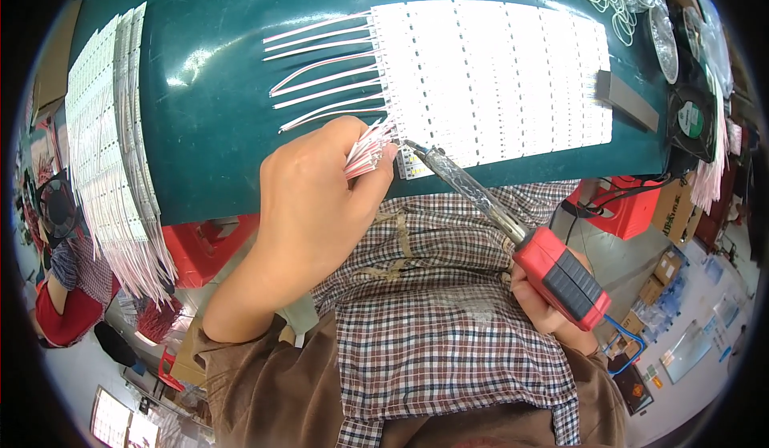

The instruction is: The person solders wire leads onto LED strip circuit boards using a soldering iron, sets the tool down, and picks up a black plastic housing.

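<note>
My left hand (308, 180) is closed around a bundle of short red-and-white wires (367, 153), their ends poking out between thumb and forefinger. It is at the near left corner of a sheet of white LED strips (497, 80) lying on the green table. Several wire pairs (320, 45) stretch left from that sheet's left edge. A red-and-black soldering iron (563, 278) is gripped in my right hand (535, 302), off the table's near edge. Its metal tip points up and left to the strip edge beside my left fingertips; whether it touches is too small to tell.
Another stack of LED strips (104, 120) hangs over the table's left side, wires dangling. A grey bar (629, 102) lies across the sheet's right end, near a black fan (693, 120). Red stools (210, 248) stand below. A person in a red sleeve (64, 320) is at far left.
</note>
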A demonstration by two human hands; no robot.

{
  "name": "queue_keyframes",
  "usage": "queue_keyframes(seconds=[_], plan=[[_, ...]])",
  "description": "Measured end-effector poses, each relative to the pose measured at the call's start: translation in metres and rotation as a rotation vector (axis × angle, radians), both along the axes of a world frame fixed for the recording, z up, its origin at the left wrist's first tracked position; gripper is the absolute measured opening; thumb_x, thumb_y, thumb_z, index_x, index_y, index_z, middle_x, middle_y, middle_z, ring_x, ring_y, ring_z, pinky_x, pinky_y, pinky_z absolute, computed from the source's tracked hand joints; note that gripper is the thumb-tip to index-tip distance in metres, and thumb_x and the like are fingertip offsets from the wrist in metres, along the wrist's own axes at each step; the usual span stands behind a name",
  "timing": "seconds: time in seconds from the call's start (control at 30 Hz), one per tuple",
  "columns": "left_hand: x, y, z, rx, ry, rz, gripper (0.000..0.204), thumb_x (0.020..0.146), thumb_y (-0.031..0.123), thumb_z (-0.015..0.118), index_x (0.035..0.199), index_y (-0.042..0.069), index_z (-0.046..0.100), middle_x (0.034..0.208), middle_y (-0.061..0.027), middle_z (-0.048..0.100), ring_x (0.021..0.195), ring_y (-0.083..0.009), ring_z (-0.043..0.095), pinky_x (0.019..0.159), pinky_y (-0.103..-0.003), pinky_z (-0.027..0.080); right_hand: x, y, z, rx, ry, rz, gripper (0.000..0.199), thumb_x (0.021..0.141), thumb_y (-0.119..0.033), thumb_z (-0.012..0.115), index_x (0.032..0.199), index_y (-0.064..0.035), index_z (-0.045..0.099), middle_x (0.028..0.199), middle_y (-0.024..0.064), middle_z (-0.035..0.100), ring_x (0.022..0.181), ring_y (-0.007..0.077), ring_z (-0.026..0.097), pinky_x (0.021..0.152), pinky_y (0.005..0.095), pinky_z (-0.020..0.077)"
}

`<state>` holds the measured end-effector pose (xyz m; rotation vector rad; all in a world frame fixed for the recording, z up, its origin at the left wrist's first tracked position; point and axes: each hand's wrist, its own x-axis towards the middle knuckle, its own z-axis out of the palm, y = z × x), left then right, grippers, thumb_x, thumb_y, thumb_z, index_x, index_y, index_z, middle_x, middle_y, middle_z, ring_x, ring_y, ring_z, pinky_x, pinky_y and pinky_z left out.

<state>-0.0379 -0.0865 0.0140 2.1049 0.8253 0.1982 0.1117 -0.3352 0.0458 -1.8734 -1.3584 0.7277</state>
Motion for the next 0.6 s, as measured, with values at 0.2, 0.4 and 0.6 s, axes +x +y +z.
queue_keyframes(seconds=[0.2,0.4,0.6], plan=[[0.0001,-0.0008,0.0001,-0.004,-0.014,0.018,0.022,0.088,0.015,0.074,0.078,0.0,0.061,0.06,-0.0087,0.054,0.051,-0.0178,0.049,0.051,-0.032,0.038,0.0004,0.0005,-0.0004,0.007,-0.031,0.027,0.023,0.063,-0.006,0.077,0.082,0.0016,0.067,0.075,0.0148,0.065,0.066,0.0314,0.069,0.061,0.0353,0.0582],[0.0009,-0.0013,-0.0009,0.003,-0.044,0.036,0.025,0.087,0.015,0.075,0.076,0.0,0.058,0.059,-0.0099,0.05,0.05,-0.0206,0.045,0.05,-0.034,0.036,-0.0013,-0.0004,0.0001,0.063,-0.097,0.001,0.026,0.063,-0.006,0.078,0.085,0.0025,0.067,0.075,0.0149,0.065,0.066,0.0309,0.069,0.061,0.0337,0.0572],[0.0012,0.0036,0.0024,-0.036,0.049,0.001,0.018,0.085,0.015,0.072,0.078,0.002,0.063,0.065,-0.014,0.061,0.058,-0.0313,0.061,0.053,-0.038,0.045,-0.0007,-0.002,0.0009,0.023,-0.089,0.025,0.026,0.062,-0.005,0.077,0.085,0.0028,0.067,0.076,0.0148,0.065,0.065,0.0303,0.069,0.06,0.0333,0.0569]])
